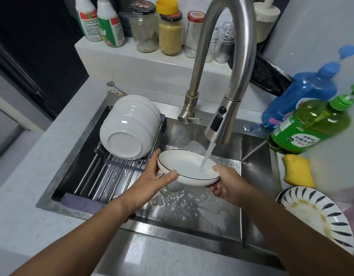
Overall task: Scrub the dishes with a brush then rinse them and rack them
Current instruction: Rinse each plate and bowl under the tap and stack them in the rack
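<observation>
At frame centre, left hand (pixel 152 176) and right hand (pixel 228 184) grip a white dish (pixel 184 168) under the running faucet (pixel 222 120).

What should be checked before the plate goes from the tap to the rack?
1. Grip: left hand and right hand both hold the plate by its rim: ok.
2. Water lands in the plate: ok.
3. Plate face free of residue: looks clean; underside cannot tell.
4. Room on the rack: bars in front of the stacked bowls are bare: ok.
5. Tap off: not ok, running.
6. Striped plate on the counter: dirty, not ok.
</observation>
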